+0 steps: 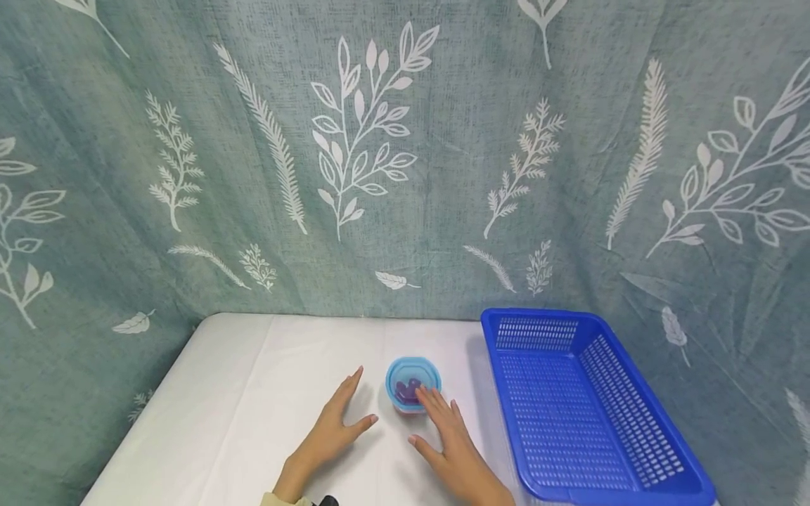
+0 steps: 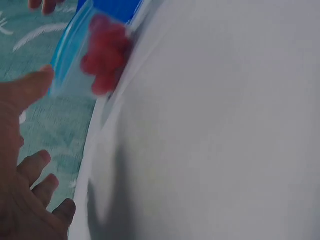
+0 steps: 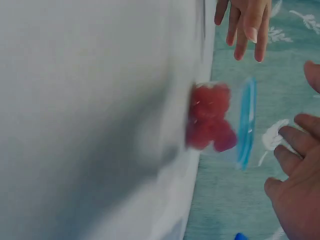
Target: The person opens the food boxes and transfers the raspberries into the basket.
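Observation:
A small clear plastic tub with a light blue lid (image 1: pixel 413 371) stands upright on the white-covered table. Several rounded red pieces (image 3: pixel 210 117) fill its lower part, seen through the wall; their exact kind is unclear. To the left of the tub my left hand (image 1: pixel 332 429) hovers with fingers extended and thumb spread, holding nothing. My right hand (image 1: pixel 454 450) is at the tub's near right, its fingers straight and its fingertips overlapping the lid's edge in the head view. From the right wrist, the right hand (image 3: pixel 300 170) shows apart from the lid.
A large blue slotted plastic basket (image 1: pixel 506 414) sits to the right of the tub, along the table's right side. Behind the table (image 1: pixel 253 393) hangs a green curtain (image 1: pixel 443 176) with white leaf prints, which also runs down both sides.

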Action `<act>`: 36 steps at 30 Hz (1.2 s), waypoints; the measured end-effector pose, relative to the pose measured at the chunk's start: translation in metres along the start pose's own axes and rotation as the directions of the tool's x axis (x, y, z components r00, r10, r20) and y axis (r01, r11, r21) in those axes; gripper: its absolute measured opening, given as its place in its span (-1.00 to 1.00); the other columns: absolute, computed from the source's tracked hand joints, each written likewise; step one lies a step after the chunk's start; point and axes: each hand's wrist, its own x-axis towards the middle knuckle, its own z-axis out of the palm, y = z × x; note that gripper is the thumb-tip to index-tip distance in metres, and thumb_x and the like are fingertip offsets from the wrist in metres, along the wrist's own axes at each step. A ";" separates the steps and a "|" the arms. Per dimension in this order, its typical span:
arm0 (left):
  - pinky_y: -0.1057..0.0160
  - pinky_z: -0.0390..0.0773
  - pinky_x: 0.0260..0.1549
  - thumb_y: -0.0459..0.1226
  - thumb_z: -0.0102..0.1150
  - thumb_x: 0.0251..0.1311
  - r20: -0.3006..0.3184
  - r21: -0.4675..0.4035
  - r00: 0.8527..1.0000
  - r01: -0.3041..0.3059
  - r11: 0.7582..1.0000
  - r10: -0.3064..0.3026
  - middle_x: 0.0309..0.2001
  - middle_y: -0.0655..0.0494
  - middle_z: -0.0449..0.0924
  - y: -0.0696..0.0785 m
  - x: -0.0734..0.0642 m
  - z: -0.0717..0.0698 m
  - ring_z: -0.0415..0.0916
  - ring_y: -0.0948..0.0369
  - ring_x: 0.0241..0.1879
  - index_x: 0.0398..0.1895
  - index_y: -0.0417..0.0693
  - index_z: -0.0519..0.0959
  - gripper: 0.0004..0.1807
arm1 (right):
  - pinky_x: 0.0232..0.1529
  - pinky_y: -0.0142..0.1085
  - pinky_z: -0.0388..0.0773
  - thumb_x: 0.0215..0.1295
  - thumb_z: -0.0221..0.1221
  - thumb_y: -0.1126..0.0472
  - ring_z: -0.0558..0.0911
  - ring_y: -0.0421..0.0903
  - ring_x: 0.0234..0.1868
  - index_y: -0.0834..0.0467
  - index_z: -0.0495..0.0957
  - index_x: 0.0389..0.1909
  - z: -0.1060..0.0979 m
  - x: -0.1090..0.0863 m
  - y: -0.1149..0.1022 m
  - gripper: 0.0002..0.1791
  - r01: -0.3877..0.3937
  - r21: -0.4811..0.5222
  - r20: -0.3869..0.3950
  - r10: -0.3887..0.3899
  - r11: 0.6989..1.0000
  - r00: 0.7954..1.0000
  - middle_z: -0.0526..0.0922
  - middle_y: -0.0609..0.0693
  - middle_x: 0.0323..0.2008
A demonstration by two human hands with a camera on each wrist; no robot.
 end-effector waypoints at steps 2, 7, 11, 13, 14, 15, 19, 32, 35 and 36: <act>-0.45 -0.03 0.44 -0.05 0.36 0.26 0.024 -0.020 1.000 -0.008 1.000 0.009 0.60 -0.16 0.01 0.000 0.000 0.010 -0.12 -0.28 0.57 0.65 -0.01 -0.02 0.02 | 0.62 -0.24 -0.44 0.30 0.33 0.22 0.14 0.23 0.57 0.08 0.26 0.54 0.000 0.005 0.007 -0.21 -0.003 0.009 0.008 0.003 1.000 1.000 0.30 0.11 0.51; -0.41 0.02 0.44 -0.10 0.42 0.19 0.034 -0.073 0.998 -0.047 0.996 0.050 0.60 -0.20 0.00 0.002 0.006 0.029 -0.05 -0.28 0.55 0.65 -0.05 -0.03 0.07 | 0.51 0.39 -0.19 0.20 0.40 0.25 0.13 0.26 0.56 0.07 0.33 0.49 -0.002 0.020 0.024 -0.18 0.003 0.043 0.028 -0.004 0.999 1.000 0.34 0.13 0.48; -0.32 0.07 0.45 -0.12 0.48 0.12 0.037 -0.119 0.996 -0.081 0.990 0.085 0.60 -0.21 -0.04 0.003 0.014 0.040 -0.06 -0.24 0.56 0.65 -0.04 -0.07 0.15 | 0.45 0.47 -0.17 0.11 0.44 0.30 0.13 0.33 0.55 0.20 0.36 0.45 -0.002 0.031 0.037 -0.17 0.032 0.066 0.034 -0.034 0.997 0.999 0.33 0.21 0.47; -0.29 0.10 0.45 -0.13 0.51 0.08 0.039 -0.154 0.994 -0.092 0.984 0.099 0.60 -0.22 -0.07 0.003 0.018 0.044 -0.08 -0.23 0.56 0.66 -0.06 -0.11 0.20 | 0.44 0.48 -0.16 0.07 0.46 0.33 0.11 0.34 0.54 0.25 0.37 0.43 -0.002 0.035 0.042 -0.15 0.040 0.078 0.043 -0.044 0.996 0.998 0.31 0.23 0.47; -0.27 0.10 0.45 -0.15 0.52 0.07 0.042 -0.175 0.994 -0.093 0.980 0.102 0.61 -0.23 -0.09 0.003 0.021 0.046 -0.10 -0.22 0.57 0.66 -0.07 -0.13 0.23 | 0.44 0.49 -0.16 0.06 0.46 0.34 0.11 0.35 0.54 0.27 0.36 0.42 -0.002 0.036 0.044 -0.15 0.045 0.079 0.051 -0.049 0.996 0.997 0.31 0.24 0.47; -0.27 0.10 0.45 -0.16 0.53 0.05 0.039 -0.195 0.994 -0.094 0.976 0.103 0.61 -0.24 -0.09 0.003 0.023 0.048 -0.11 -0.22 0.57 0.65 -0.10 -0.14 0.24 | 0.44 0.49 -0.15 0.05 0.46 0.35 0.11 0.35 0.54 0.28 0.37 0.42 -0.002 0.037 0.046 -0.15 0.051 0.082 0.057 -0.056 0.995 0.997 0.31 0.26 0.47; -0.22 0.08 0.47 -0.23 0.57 0.00 0.018 -0.266 0.995 -0.089 0.960 0.097 0.59 -0.25 -0.02 0.000 0.033 0.056 -0.06 -0.22 0.57 0.64 -0.21 -0.15 0.28 | 0.42 0.51 -0.16 0.09 0.44 0.35 0.10 0.36 0.54 0.30 0.39 0.40 -0.002 0.040 0.051 -0.19 0.073 0.060 0.087 -0.078 0.995 0.993 0.32 0.28 0.46; -0.06 0.26 0.44 -0.29 0.56 -0.01 -0.022 -0.325 0.993 -0.113 0.939 0.112 0.44 -0.17 0.36 -0.009 0.041 0.060 0.29 -0.14 0.45 0.50 -0.24 0.21 0.00 | 0.48 0.42 -0.07 0.23 0.25 0.50 0.15 0.22 0.56 0.24 0.41 0.41 -0.003 0.039 0.049 -0.32 0.073 -0.088 0.166 -0.057 0.993 0.984 0.34 0.16 0.48; -0.04 0.27 0.44 -0.30 0.57 -0.02 -0.015 -0.322 0.994 -0.105 0.941 0.106 0.44 -0.16 0.36 -0.010 0.041 0.056 0.30 -0.13 0.45 0.51 -0.22 0.21 0.01 | 0.48 0.40 -0.05 0.25 0.21 0.51 0.18 0.22 0.55 0.24 0.44 0.38 -0.002 0.040 0.048 -0.36 0.087 -0.080 0.158 -0.073 0.993 0.985 0.37 0.16 0.46; -0.04 0.28 0.44 -0.29 0.57 -0.02 -0.014 -0.325 0.995 -0.101 0.940 0.103 0.44 -0.15 0.37 -0.011 0.040 0.055 0.31 -0.12 0.45 0.51 -0.21 0.21 0.01 | 0.48 0.40 -0.03 0.24 0.21 0.52 0.20 0.23 0.54 0.26 0.45 0.37 -0.001 0.040 0.048 -0.38 0.095 -0.076 0.154 -0.083 0.993 0.985 0.38 0.17 0.45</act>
